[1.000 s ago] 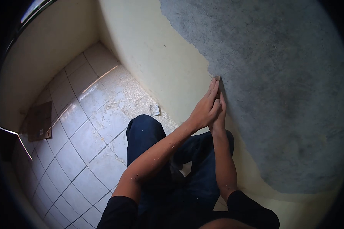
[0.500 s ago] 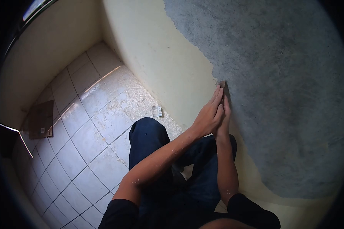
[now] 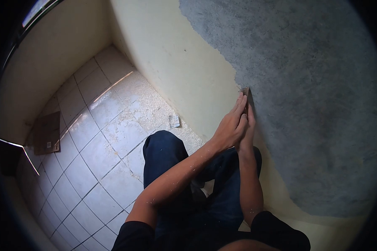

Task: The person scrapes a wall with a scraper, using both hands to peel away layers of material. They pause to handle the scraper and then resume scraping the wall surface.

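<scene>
Pale wall (image 3: 197,79), grey patch (image 3: 314,104) running out of view at top; left hand (image 3: 231,126) straight-fingered, pressed over right hand (image 3: 248,129); right partly covered, cannot tell its grip; flat tool (image 3: 246,90) mostly hidden, brownish end showing at patch's ragged edge.

The flat brown scraper (image 3: 246,91) is mostly covered by both hands (image 3: 239,125); the white-and-grey scrap's (image 3: 174,121) print is illegible.

The left hand (image 3: 230,130), the right hand (image 3: 248,133) and the flat tool (image 3: 246,91) are now slightly farther along the grey patch's (image 3: 314,100) ragged edge, toward the person's body.
</scene>
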The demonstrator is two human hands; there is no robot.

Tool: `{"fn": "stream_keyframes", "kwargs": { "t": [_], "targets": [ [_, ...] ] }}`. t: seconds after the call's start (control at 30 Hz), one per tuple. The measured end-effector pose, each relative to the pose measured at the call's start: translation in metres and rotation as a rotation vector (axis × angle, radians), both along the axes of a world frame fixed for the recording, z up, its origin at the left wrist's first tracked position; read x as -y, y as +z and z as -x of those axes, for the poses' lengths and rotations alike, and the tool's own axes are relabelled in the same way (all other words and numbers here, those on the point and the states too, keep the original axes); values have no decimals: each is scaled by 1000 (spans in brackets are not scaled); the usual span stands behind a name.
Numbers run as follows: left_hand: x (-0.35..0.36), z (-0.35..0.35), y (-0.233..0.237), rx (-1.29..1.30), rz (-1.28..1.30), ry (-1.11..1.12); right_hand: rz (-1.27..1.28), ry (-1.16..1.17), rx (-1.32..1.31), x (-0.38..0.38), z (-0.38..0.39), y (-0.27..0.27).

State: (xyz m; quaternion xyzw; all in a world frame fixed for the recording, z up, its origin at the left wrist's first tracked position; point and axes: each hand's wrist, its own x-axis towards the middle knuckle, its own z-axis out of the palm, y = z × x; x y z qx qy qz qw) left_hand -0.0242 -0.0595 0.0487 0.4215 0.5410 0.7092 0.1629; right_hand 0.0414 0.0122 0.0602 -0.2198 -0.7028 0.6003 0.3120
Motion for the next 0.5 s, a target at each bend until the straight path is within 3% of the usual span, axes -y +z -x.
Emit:
{"fn": "stream_keyframes", "kwargs": {
  "t": [0.2,0.27,0.5],
  "targets": [
    [-11,16,-3,-37,-32,81,18,63,-49,-3,16,3],
    [-11,26,-2,-1,-41,102,135,132,-95,-17,28,-8],
    [5,7,2,-40,-16,-12,-51,22,-51,-3,-1,-4]
  ]
}}
